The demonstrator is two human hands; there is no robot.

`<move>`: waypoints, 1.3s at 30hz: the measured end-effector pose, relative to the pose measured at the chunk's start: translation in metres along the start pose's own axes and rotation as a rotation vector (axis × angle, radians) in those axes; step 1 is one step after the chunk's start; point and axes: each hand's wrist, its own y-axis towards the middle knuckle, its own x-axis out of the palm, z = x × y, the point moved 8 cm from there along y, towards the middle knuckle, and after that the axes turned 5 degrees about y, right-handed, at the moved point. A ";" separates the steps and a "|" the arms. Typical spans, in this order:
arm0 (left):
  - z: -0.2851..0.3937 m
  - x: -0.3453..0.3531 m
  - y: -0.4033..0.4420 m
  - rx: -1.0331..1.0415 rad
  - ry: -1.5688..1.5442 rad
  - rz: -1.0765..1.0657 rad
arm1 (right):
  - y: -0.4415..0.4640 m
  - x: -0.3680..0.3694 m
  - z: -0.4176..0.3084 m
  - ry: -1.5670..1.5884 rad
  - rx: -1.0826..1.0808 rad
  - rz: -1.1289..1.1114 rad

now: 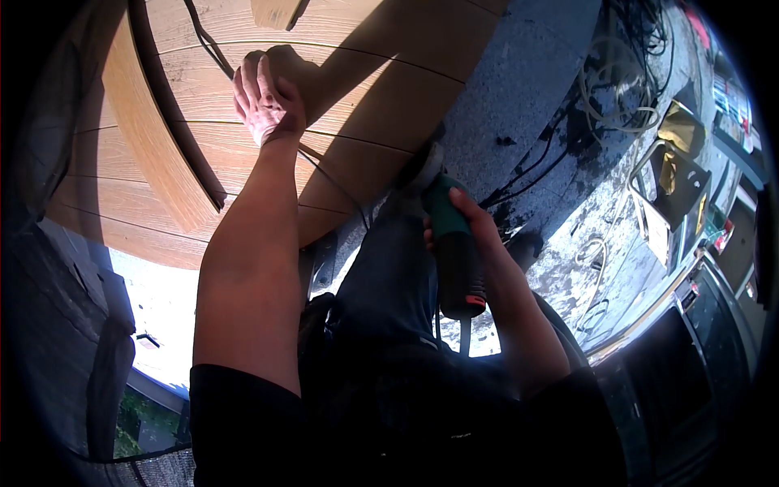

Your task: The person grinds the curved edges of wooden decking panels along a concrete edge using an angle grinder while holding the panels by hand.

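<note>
My left hand (266, 101) lies on a large rounded top of wood-grain boards (349, 101), fingers stretched out and holding nothing. A dark cable (207, 40) runs over the boards close to its fingertips. My right hand (480, 221) is wrapped round the green and black body of an angle grinder (458, 264). The grinder's round head (426, 166) points away from me, at the shaded rim of the boards. Whether the disc touches the rim is too dark to tell.
A curved wooden strip (150, 122) lies on the boards at left, and a smaller wood piece (276, 11) at the top. Tangled cables and hoses (621, 89) lie on the stained floor (519, 105). A metal-framed chair (669, 183) and a dark cabinet (673, 365) stand at right.
</note>
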 end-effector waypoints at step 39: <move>-0.001 0.002 0.002 -0.035 0.048 -0.108 | 0.002 0.002 -0.143 -0.056 -0.161 -0.015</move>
